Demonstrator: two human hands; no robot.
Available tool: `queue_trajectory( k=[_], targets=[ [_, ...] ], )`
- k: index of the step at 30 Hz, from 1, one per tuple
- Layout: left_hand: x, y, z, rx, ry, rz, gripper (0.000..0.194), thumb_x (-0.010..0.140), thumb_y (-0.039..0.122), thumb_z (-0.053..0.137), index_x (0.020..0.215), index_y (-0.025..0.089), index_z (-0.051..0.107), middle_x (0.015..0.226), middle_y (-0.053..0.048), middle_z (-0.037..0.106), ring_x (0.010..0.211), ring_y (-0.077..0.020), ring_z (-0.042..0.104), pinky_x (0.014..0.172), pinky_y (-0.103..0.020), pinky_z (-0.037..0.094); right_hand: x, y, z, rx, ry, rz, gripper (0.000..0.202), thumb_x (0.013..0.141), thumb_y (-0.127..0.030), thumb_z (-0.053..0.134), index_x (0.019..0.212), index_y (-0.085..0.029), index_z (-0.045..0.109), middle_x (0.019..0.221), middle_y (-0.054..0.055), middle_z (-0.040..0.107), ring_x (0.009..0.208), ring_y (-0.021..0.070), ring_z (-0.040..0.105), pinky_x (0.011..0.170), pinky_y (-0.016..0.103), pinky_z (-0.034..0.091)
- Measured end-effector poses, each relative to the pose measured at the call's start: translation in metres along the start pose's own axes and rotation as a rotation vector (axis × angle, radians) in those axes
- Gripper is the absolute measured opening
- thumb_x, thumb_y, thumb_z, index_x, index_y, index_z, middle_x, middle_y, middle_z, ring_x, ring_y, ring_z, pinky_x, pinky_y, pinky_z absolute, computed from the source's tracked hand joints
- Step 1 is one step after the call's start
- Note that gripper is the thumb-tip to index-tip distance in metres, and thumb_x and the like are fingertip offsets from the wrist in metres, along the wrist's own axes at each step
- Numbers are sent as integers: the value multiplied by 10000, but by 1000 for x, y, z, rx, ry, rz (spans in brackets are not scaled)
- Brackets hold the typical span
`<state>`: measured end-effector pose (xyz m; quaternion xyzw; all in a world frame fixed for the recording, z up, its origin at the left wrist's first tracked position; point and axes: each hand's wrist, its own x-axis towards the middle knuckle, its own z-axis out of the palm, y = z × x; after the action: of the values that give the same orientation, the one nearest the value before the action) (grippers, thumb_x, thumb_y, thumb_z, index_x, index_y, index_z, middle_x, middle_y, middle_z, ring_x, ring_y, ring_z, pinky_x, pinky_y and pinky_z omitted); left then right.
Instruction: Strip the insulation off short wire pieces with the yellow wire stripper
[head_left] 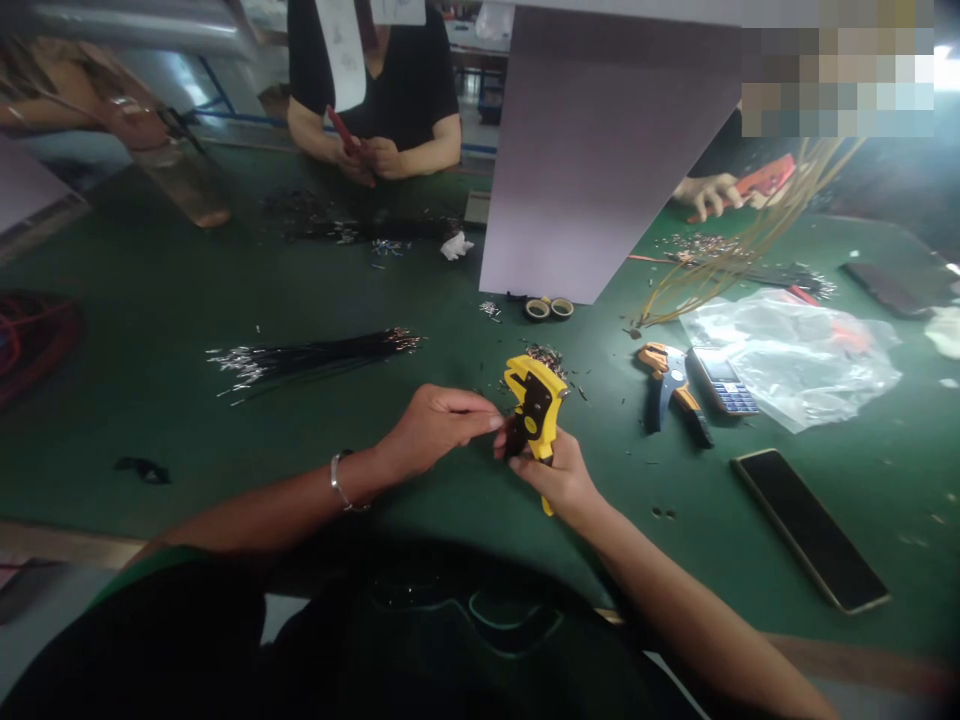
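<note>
My right hand (564,478) is wrapped around the handles of a yellow and black wire stripper (541,400), its head pointing up and away from me. Close to the tool's left side, my left hand (442,430) has thumb and forefinger pinched together; whatever lies between them is too small to make out. Just behind the stripper's head is a small heap of tiny metal and dark pieces (546,356). A bundle of short black wires (322,357) lies to the left on the green table (150,300), with pale ends at its left and coppery ends at its right.
To the right lie orange and dark pliers (667,375), a keypad phone (724,382), a plastic bag (795,350) and a smartphone (810,528). Tape rolls (549,309) sit below a pale upright panel (592,150). Across the table a person (375,110) holds a red tool.
</note>
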<state>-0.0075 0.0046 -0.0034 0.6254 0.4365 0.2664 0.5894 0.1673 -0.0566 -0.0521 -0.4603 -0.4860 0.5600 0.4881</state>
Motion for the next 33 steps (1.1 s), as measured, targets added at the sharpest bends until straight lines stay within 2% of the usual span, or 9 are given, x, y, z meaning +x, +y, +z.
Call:
queue_trajectory(
  k=[5, 9, 13, 17, 21, 26, 30, 33],
  targets=[
    [-1, 0, 2, -79, -24, -80, 171, 739, 298, 679, 778, 148, 751, 539, 6, 591, 464, -47, 373, 431, -199, 289, -2, -4, 0, -109, -4, -63, 240, 692, -197, 603, 930, -171, 587, 832, 47, 660, 747, 190, 634, 714, 348, 536],
    [-1, 3, 2, -106, -21, -119, 195, 701, 301, 712, 799, 139, 756, 523, 10, 575, 465, -53, 396, 434, -204, 297, -3, -1, -3, -399, 43, -214, 167, 719, -182, 546, 883, -178, 578, 812, 49, 653, 736, 200, 635, 695, 340, 533],
    [-1, 2, 3, -145, -17, -152, 201, 655, 289, 748, 787, 138, 762, 490, 27, 528, 444, -45, 368, 421, -203, 272, -4, 6, -4, -744, 158, -440, 344, 701, -160, 522, 1045, -177, 526, 914, 96, 661, 831, 253, 652, 752, 402, 547],
    [-1, -5, 3, -164, -35, -116, 136, 643, 271, 754, 705, 150, 761, 459, 44, 482, 433, -32, 311, 421, -196, 249, -5, 6, -3, -889, 207, -620, 460, 669, -136, 515, 1126, -161, 470, 982, 147, 629, 901, 289, 631, 776, 450, 555],
    [-1, -10, 1, -163, -68, -111, 183, 649, 277, 757, 787, 159, 778, 493, 42, 524, 449, -38, 336, 431, -183, 260, -5, 3, -3, -899, 188, -659, 483, 649, -118, 525, 1125, -171, 456, 989, 144, 614, 903, 289, 615, 779, 452, 559],
    [-3, -2, 1, -134, -100, -76, 188, 678, 282, 755, 835, 185, 786, 624, -3, 656, 583, -81, 512, 570, -207, 431, -5, 4, -2, -881, 207, -650, 490, 656, -120, 511, 1137, -180, 443, 974, 126, 621, 889, 280, 630, 760, 437, 564],
    [-3, 2, 0, -75, -101, -81, 162, 692, 252, 735, 832, 193, 790, 512, 13, 606, 583, -94, 532, 580, -210, 447, -5, 4, -3, -886, 213, -631, 482, 665, -134, 500, 1141, -175, 440, 971, 127, 626, 883, 279, 638, 739, 424, 563],
    [-2, 0, -1, -93, -121, -78, 181, 689, 237, 729, 854, 197, 789, 562, 2, 643, 603, -95, 544, 590, -210, 451, -6, 3, -3, -895, 197, -627, 482, 660, -141, 498, 1137, -178, 440, 968, 120, 630, 876, 275, 638, 730, 415, 561]
  ],
)
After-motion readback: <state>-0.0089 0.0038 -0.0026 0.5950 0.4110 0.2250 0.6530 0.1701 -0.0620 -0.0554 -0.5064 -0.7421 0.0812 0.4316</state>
